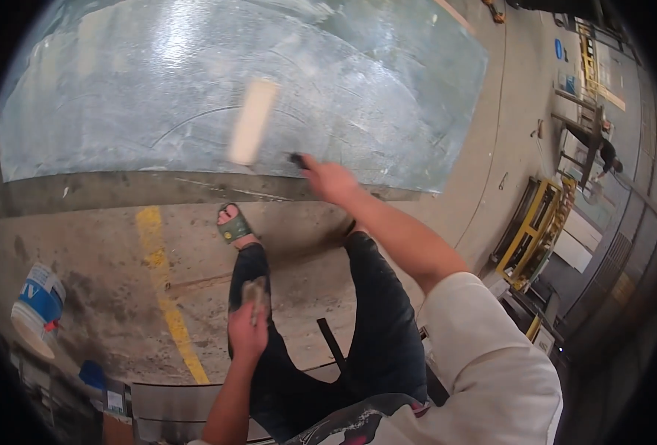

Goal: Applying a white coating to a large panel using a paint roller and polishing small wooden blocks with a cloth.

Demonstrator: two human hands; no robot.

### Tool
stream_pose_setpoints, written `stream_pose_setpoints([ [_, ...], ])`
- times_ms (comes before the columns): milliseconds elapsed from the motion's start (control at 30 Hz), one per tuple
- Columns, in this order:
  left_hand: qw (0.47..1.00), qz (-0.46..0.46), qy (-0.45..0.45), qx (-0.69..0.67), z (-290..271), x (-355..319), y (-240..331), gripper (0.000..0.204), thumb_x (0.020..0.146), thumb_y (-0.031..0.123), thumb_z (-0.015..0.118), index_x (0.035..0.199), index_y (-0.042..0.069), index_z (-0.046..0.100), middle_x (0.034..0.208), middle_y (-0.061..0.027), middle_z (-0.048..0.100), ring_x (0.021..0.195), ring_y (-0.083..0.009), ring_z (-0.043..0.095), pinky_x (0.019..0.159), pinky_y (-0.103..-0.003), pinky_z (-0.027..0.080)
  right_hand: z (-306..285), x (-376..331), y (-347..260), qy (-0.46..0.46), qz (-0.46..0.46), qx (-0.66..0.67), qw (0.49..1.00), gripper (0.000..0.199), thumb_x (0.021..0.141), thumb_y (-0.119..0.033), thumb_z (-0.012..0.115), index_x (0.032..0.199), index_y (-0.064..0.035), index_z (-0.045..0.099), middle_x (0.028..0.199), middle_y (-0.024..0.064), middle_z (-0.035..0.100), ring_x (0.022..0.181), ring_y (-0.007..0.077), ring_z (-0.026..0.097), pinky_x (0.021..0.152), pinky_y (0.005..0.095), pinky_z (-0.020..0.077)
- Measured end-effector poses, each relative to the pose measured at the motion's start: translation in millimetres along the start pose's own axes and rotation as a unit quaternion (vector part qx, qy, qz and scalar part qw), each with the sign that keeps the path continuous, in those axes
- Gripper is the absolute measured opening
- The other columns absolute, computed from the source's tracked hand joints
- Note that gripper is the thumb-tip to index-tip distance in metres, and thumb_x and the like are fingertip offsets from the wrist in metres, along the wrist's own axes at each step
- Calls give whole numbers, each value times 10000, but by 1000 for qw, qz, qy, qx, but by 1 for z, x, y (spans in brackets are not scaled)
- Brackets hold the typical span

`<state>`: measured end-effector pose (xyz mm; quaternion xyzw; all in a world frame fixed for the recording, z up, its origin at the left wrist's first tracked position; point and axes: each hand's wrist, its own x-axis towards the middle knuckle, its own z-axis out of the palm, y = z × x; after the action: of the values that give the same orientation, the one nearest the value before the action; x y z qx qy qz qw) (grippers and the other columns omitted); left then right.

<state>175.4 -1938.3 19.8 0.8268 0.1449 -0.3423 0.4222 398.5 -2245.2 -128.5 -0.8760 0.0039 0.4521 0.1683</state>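
Observation:
My right hand reaches forward and grips the dark handle of a paint roller; its cream-coloured roller sleeve lies on a large shiny sheet spread flat on the floor ahead. My left hand rests low by my left thigh, closed on a small pale tool, perhaps a brush, whose head sticks up. My dark-trousered legs stand on the concrete, with a green sandal near the sheet's front edge.
A white and blue bucket stands at the left on the stained concrete floor. A yellow painted line runs across the floor. Yellow metal racks and another person are far to the right.

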Motion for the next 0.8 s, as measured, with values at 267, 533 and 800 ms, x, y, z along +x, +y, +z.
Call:
stream_pose_setpoints([
  [267,995,-82,56,18,78,-18,22,165,959,134,620,1022,-9,670,851,-220,664,802,-378,631,736,-434,484,17,61,-16,72,-79,88,990,348,1012,-361,496,1314,-189,490,882,176,702,857,395,691,708,533,536],
  [533,986,-90,-12,137,217,-6,105,174,942,148,622,1010,-2,677,730,-224,642,673,-412,648,598,-452,493,8,-69,343,92,4,66,994,396,999,-426,509,1386,-354,476,890,145,712,820,392,695,705,518,551],
  [800,967,-26,-136,212,391,10,184,195,913,227,643,1013,68,694,775,-209,669,769,-428,661,668,-505,524,21,-284,719,53,224,-18,973,466,980,-444,549,1431,-341,490,950,147,727,849,381,702,734,503,563],
])
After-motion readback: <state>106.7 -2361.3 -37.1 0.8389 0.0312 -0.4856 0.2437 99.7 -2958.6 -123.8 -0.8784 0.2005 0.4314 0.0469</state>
